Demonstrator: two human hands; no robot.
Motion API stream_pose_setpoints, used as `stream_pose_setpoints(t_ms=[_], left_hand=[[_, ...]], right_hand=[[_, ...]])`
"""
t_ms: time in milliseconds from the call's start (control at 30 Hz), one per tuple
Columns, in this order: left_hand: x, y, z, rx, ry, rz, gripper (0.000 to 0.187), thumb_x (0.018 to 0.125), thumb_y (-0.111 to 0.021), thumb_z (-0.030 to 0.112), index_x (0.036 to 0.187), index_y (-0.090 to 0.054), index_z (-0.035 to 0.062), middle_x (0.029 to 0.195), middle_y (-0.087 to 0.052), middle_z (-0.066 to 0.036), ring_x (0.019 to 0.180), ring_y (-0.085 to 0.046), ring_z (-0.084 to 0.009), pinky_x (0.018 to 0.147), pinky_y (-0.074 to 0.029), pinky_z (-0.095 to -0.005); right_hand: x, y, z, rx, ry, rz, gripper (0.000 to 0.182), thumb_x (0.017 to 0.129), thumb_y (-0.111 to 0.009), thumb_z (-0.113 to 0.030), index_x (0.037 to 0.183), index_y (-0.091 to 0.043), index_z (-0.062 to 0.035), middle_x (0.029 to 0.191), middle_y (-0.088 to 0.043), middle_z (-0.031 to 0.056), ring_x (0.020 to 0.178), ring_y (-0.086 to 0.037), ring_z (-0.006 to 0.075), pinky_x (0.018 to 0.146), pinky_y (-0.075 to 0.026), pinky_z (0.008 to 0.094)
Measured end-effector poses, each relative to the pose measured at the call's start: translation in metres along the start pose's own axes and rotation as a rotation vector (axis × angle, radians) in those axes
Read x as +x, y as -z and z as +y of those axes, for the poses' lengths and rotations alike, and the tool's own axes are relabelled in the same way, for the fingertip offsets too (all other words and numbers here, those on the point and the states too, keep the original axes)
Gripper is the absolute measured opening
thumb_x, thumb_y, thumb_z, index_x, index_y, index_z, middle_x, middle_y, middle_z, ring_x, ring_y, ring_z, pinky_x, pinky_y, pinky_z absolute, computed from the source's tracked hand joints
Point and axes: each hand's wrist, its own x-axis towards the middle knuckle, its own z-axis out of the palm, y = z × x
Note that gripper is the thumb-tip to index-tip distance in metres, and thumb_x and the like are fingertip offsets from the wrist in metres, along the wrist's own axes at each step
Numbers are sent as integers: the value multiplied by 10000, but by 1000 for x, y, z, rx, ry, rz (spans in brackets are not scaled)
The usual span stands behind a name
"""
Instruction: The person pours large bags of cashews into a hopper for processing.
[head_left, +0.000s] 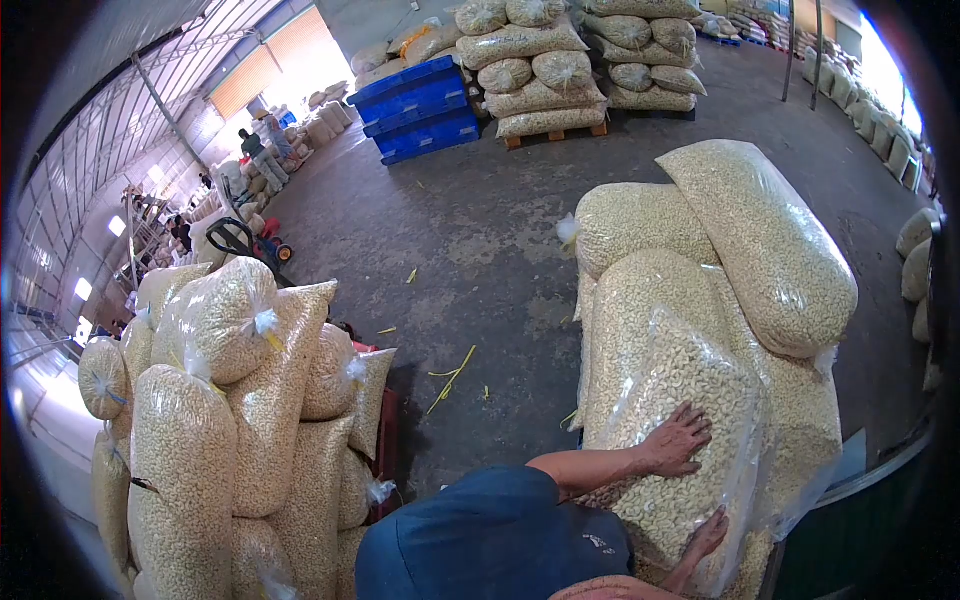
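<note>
A clear plastic bag of pale cashew kernels (690,375) lies in front of me on a stack of similar bags. Flat on its upper face rests my left hand (682,438), fingers spread and holding nothing. My right hand (708,538) lies lower down near the bag's edge, its fingers stretched out against the plastic. Beyond it, a large filled bag (760,250) is laid slantwise on top of the stack, beside another full bag (640,230) with a tied white end.
On the left stands a tall pile of filled bags (185,470). Yellow strips (452,380) lie on the concrete floor. Farther off are blue plastic crates (420,110), palletized sacks (540,75), a pallet jack (235,240) and other people (262,155).
</note>
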Motion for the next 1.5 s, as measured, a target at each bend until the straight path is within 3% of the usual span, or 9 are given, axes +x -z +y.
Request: stream_pose_setpoints(t_ms=[133,733,833,900,1100,1433,1500], left_hand=[[1,-2,0,12,6,-8,693,839,-712,448,1370,-567,27,1514,-471,-211,1477,-346,-408,1261,-129,-601],[1,-1,0,23,11,-14,693,830,-696,444,1372,-578,28,1508,-471,-205,1484,-331,-399,1266,-132,-588],[2,-1,0,6,13,-16,694,827,-699,438,1372,-571,28,1501,-475,-209,1483,-332,-399,1266,-132,-591],[1,0,0,3,15,-19,696,825,-700,438,1372,-568,27,1501,-475,-212,1483,-333,-401,1266,-131,-593],[1,-2,-2,-5,14,-11,703,828,-700,445,1373,-565,24,1506,-475,-220,1480,-340,-405,1266,-129,-596],[-1,-3,-2,-26,8,3,718,811,-736,431,1367,-568,8,1504,-471,-226,1498,-305,-414,1267,-111,-604],[-3,4,0,-38,26,9,718,807,-740,428,1362,-571,4,1503,-471,-228,1496,-307,-418,1267,-111,-604]], right_hand=[[-1,8,-9,-3,-26,-69,696,1021,-496,-584,1199,-650,70,1129,-671,304,1067,-619,477,935,-450,517],[8,-16,23,-34,59,132,659,1024,-492,-598,1024,-646,43,912,-640,265,865,-584,462,808,-440,518],[11,-12,23,-34,28,58,679,1019,-502,-604,1076,-651,57,956,-656,268,897,-603,449,834,-453,500],[13,-4,18,-106,-85,-114,795,1005,-455,-667,1351,-617,30,1309,-643,268,1215,-591,457,1047,-440,500],[-8,19,-30,-101,-112,-113,767,1013,-476,-633,1335,-618,49,1299,-642,287,1202,-596,458,1043,-443,495],[4,4,-6,-98,-97,-189,714,1034,-485,-575,1345,-610,55,1303,-643,284,1202,-594,458,1036,-445,487],[5,-9,8,-18,63,55,685,1028,-465,-612,1139,-688,26,1053,-693,278,979,-633,475,877,-461,518]])
